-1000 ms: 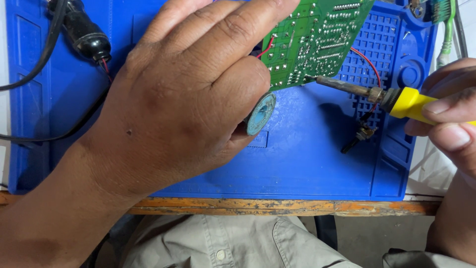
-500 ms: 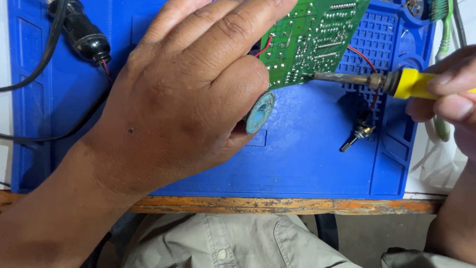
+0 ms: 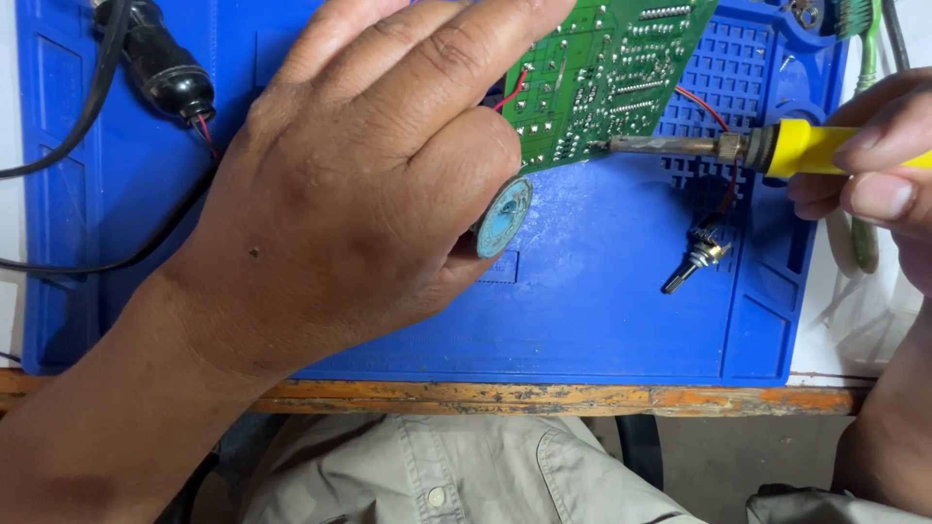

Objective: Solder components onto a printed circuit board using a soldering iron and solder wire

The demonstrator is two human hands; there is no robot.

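At the far left, a black plug (image 3: 160, 60) with its cables is lying on the blue work mat (image 3: 602, 311), which is covering the counter (image 3: 544, 397). The left hand (image 3: 359, 194) is spreading over the middle of the mat, its fingers (image 3: 456, 58) clamped on the green circuit board (image 3: 607, 73) and holding it tilted, solder side up, above the mat's far part; a round blue-green disc (image 3: 503, 215) is peeking out under the thumb. To the right, the soldering iron (image 3: 738, 147) is lying level, its tip touching the board's near edge. The right hand (image 3: 874, 155) is gripping the yellow handle, fingers closed around it. Just near of the iron, a small knobbed component (image 3: 701, 260) on a red wire is resting on the mat. It looks like a joint is being heated; the next move would call for keeping the board steady and the tip planted on that one pad.
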